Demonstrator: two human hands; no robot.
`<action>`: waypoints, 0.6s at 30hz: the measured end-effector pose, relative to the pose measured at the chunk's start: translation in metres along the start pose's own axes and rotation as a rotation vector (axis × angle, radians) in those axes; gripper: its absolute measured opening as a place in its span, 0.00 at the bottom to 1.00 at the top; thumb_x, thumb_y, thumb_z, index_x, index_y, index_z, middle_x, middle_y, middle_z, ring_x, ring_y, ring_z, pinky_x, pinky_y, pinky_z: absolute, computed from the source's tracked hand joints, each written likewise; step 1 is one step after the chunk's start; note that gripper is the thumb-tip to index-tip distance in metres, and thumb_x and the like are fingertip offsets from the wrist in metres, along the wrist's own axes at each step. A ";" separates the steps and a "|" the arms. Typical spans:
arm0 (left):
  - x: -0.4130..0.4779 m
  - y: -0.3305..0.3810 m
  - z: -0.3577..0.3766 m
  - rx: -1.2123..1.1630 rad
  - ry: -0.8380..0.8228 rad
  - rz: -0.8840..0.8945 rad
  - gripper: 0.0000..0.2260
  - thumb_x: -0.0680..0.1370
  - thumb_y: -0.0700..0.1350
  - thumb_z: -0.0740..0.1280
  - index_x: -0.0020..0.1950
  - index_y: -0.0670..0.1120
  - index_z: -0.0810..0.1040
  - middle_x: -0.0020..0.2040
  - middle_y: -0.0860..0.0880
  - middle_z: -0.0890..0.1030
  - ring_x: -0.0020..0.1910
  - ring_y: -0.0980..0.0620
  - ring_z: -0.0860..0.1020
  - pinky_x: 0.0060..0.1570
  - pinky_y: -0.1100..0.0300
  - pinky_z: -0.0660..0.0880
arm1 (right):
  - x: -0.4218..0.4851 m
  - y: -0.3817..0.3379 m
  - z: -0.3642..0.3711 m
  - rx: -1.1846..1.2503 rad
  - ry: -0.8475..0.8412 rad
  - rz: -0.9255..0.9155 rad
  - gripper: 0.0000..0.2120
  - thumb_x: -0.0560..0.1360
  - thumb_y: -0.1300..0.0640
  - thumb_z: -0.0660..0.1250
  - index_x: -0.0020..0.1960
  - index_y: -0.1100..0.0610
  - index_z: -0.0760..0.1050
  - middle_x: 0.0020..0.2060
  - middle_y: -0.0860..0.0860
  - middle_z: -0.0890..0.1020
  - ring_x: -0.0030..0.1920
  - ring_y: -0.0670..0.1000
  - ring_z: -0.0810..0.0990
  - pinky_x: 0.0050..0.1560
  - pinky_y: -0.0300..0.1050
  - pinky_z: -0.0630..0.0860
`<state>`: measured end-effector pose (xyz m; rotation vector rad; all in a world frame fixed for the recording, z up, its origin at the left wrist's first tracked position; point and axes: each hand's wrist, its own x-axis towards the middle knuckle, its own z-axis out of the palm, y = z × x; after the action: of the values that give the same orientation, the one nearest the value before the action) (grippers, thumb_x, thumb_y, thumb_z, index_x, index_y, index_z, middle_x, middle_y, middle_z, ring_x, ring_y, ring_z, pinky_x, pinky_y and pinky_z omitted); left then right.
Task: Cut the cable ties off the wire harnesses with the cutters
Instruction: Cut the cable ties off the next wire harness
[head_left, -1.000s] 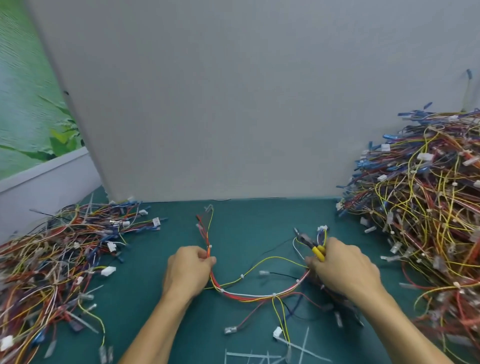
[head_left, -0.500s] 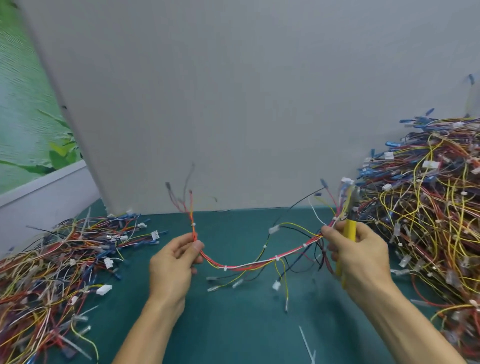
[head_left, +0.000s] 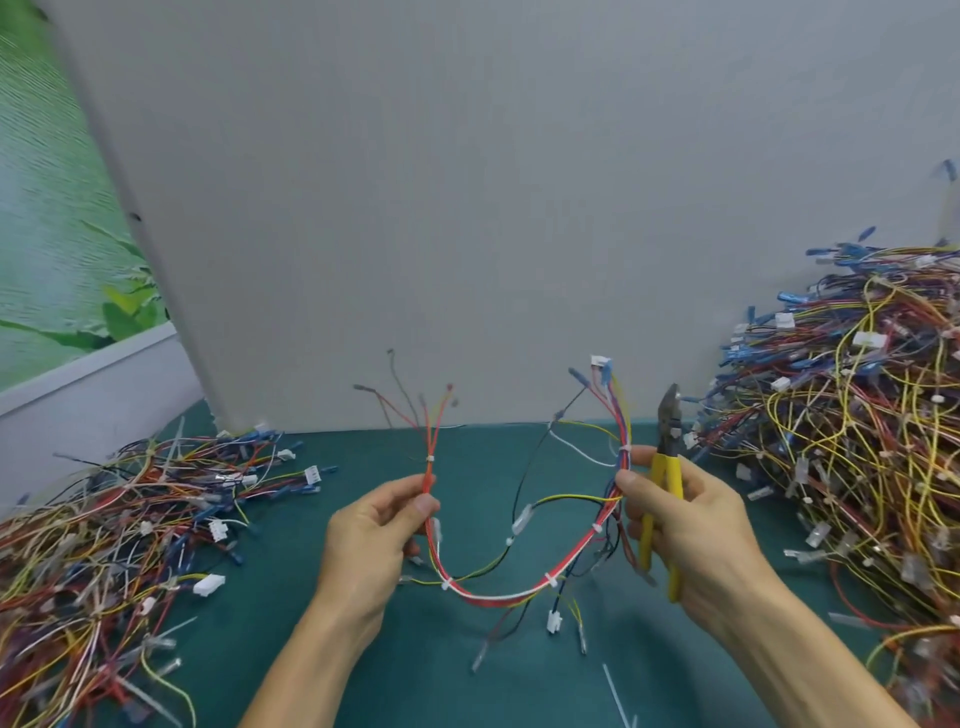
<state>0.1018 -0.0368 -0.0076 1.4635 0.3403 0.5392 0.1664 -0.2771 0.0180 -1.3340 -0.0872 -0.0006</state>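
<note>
A wire harness (head_left: 498, 597) of red, white, blue and yellow wires hangs in a U above the green table. My left hand (head_left: 371, 540) pinches its left end just below a white cable tie (head_left: 430, 459). My right hand (head_left: 685, 530) pinches the right end under another white cable tie (head_left: 625, 449) and also holds the yellow-handled cutters (head_left: 662, 493), jaws pointing up beside the wires. Several more white ties sit along the sagging bundle, one (head_left: 551, 579) near the bottom. White connectors dangle from loose branch wires.
A large heap of harnesses (head_left: 852, 467) fills the right side of the green table (head_left: 467, 670). A flatter pile of harnesses (head_left: 119, 530) lies at the left. A grey board (head_left: 467, 208) stands behind. A cut tie strip (head_left: 618, 696) lies near the front edge.
Both hands lifted the harness off the table and drew its ends upward. The cutters turned from lying low in my right hand to pointing upright.
</note>
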 end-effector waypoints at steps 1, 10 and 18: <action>-0.002 0.001 0.002 -0.014 -0.045 -0.005 0.10 0.74 0.33 0.69 0.45 0.49 0.84 0.37 0.48 0.84 0.31 0.56 0.78 0.30 0.64 0.73 | -0.002 0.000 0.002 0.024 -0.030 0.017 0.06 0.73 0.66 0.70 0.47 0.57 0.81 0.31 0.53 0.81 0.30 0.49 0.73 0.34 0.45 0.74; -0.018 0.011 0.012 -0.257 -0.487 -0.203 0.09 0.73 0.41 0.64 0.52 0.41 0.71 0.46 0.43 0.83 0.29 0.48 0.78 0.30 0.59 0.75 | -0.010 -0.003 0.014 0.183 -0.091 0.123 0.05 0.74 0.66 0.68 0.49 0.61 0.78 0.32 0.59 0.79 0.27 0.54 0.74 0.26 0.46 0.72; -0.023 0.014 0.015 -0.320 -0.614 -0.230 0.06 0.76 0.41 0.60 0.51 0.42 0.66 0.60 0.38 0.80 0.50 0.40 0.83 0.40 0.58 0.77 | -0.012 -0.004 0.016 0.190 -0.079 0.124 0.05 0.75 0.65 0.68 0.50 0.61 0.78 0.32 0.59 0.79 0.29 0.55 0.75 0.31 0.48 0.71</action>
<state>0.0887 -0.0613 0.0055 1.1880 -0.0661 -0.0548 0.1535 -0.2628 0.0247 -1.1472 -0.0696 0.1615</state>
